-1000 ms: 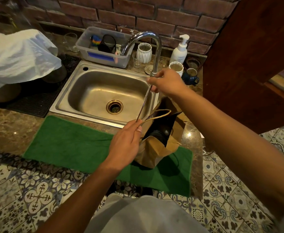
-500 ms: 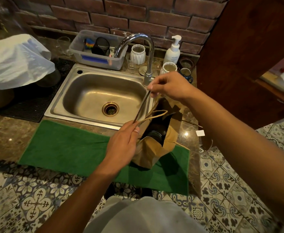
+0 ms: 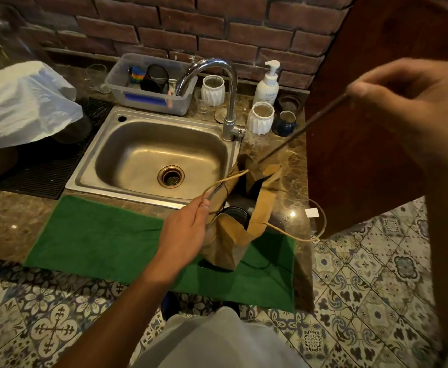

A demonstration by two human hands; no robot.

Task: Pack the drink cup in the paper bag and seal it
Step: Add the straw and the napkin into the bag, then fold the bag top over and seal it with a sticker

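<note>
A brown paper bag (image 3: 230, 243) stands open on the right part of a green towel (image 3: 98, 235). Inside it I see the dark lid of the drink cup (image 3: 233, 213). My left hand (image 3: 185, 229) pinches the bag's left twine handle at the rim, together with a thin grey strip end. My right hand (image 3: 408, 102) is raised high at the right, pinching a thin dark strip (image 3: 302, 128) that stretches taut down to the bag's far rim. The bag's other handle (image 3: 321, 221) hangs loose over the counter edge.
A steel sink (image 3: 106, 144) with a curved faucet (image 3: 228, 83) lies behind the towel. A plastic bin (image 3: 148, 99), white ribbed cups (image 3: 260, 118) and a soap dispenser (image 3: 268, 83) line the brick wall. A wooden panel (image 3: 363, 168) rises at right; a white plastic sheet (image 3: 18, 104) is at left.
My right hand has pulled up and far to the right, drawing the dark strip out long from the bag. My left hand stays at the bag's left rim.
</note>
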